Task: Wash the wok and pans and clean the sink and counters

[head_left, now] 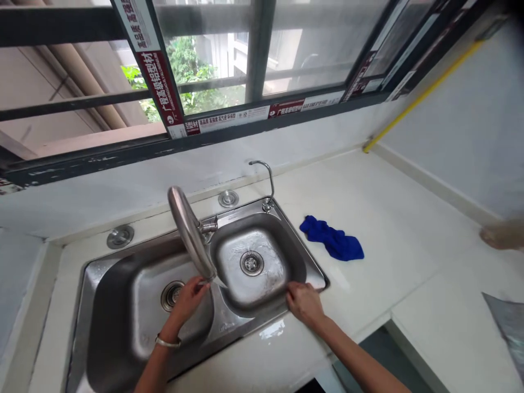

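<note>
The fingertips of my left hand (188, 301) are closed at the lower end of a brushed metal faucet (190, 234). Its thick curved spout leans over the divider of a double stainless steel sink (231, 319). A pale streak, perhaps water, shows beside the spout's tip. At the front right of the smaller basin (272, 240), my right hand (305, 303) has its fingers curled over the rim; their tips are partly hidden. That basin looks wet around its drain strainer (251, 263). Below my left hand lies the larger basin (141, 322), with its own drain (172, 295).
A crumpled blue cloth (333, 238) lies on the white counter (393, 218) right of the sink. A thin curved tap (269, 180) stands at the back corner. Two round metal strainers (120, 236) sit behind the sink. A yellow pipe (421, 98) runs along the right wall.
</note>
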Demonstrator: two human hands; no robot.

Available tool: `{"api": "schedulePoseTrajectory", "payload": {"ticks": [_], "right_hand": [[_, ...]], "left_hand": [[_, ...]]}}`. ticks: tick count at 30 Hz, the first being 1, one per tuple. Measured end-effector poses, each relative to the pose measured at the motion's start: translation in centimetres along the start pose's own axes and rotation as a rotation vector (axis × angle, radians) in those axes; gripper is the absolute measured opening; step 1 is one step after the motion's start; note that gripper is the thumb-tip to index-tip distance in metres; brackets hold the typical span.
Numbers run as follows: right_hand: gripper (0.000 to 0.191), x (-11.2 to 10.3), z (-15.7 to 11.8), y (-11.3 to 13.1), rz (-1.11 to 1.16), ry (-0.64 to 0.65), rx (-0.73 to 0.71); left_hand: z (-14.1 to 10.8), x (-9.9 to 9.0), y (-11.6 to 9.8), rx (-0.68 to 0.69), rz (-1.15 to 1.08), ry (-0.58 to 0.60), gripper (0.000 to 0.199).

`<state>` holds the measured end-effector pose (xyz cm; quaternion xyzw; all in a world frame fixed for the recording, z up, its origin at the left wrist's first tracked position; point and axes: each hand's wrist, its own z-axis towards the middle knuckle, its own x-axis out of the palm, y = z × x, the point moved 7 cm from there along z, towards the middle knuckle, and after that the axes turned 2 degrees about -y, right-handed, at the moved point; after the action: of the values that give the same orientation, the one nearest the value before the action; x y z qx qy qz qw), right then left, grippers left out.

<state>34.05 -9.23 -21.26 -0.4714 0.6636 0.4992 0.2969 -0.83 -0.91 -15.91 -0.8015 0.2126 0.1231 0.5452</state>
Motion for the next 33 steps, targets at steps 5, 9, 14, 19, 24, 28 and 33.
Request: {"api": "schedulePoseTrajectory", "payload": {"ticks": [5, 9, 14, 19, 24, 28, 33], "right_hand": [[0.035, 5.3, 6.9, 3.6, 0.001, 0.334, -0.144], [0.042, 9.4, 11.3, 5.3, -0.024, 0.397, -0.191], [0.042, 12.7, 14.0, 4.8, -0.048, 0.411, -0.215], [0.042, 12.7, 14.7, 4.1, -0.057, 0.337, -0.3], [0.035, 11.2, 14.5, 4.6, -0.044, 0.24, -0.367], [0.028, 9.0, 14.1, 5.2, -0.002, 0.172, -0.419], [0.025, 4.5, 11.2, 5.5, 0.061, 0.094, -0.531]], "left_hand": [[-5.2, 1.0, -0.9, -0.094, -0.17, -0.017, 0.052], [-9.3, 1.1, 0.1, -0.204, -0.261, -0.143, 0.061], [-12.3, 1.3, 1.1, -0.268, -0.252, -0.213, 0.06], [-12.9, 2.9, 2.5, -0.301, -0.318, -0.255, 0.063], [-12.8, 5.1, 2.5, -0.291, -0.348, -0.24, 0.06], [-12.8, 5.7, 1.9, -0.282, -0.374, -0.244, 0.063], [-11.7, 8.2, 2.1, -0.291, -0.526, -0.275, 0.067]]}}
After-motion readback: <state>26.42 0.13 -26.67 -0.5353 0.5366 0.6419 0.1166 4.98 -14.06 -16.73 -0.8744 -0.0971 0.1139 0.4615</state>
